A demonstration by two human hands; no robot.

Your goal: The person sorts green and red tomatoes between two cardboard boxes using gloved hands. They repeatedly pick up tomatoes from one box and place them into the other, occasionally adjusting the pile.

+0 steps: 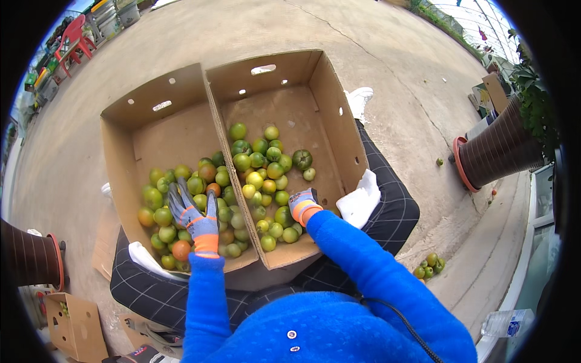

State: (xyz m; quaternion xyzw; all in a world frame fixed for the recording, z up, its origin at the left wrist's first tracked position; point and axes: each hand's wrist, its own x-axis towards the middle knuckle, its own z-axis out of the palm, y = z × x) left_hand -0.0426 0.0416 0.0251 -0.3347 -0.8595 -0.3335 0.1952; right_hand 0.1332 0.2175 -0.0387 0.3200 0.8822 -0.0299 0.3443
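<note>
Two open cardboard boxes stand side by side between my legs. The left cardboard box [117, 154] holds many green tomatoes [152, 198], with a few orange ones such as the tomato [181, 250] near its front. My left hand [196, 213], in a grey and orange work glove, lies on these with its fingers spread. In the right cardboard box [338, 113] green and yellow tomatoes [254, 180] lie along the left side. My right hand [304, 204], gloved alike, is over the front right part of that box, beside a green tomato [284, 217]; its fingertips are largely hidden.
White cloth or padding [361, 199] hangs over the right box's front corner. Several tomatoes [429, 266] lie on the concrete floor at right, near a clear plastic bottle [507, 323]. Large brown plant pots [499, 140] flank me. Another cardboard box [75, 324] stands at lower left.
</note>
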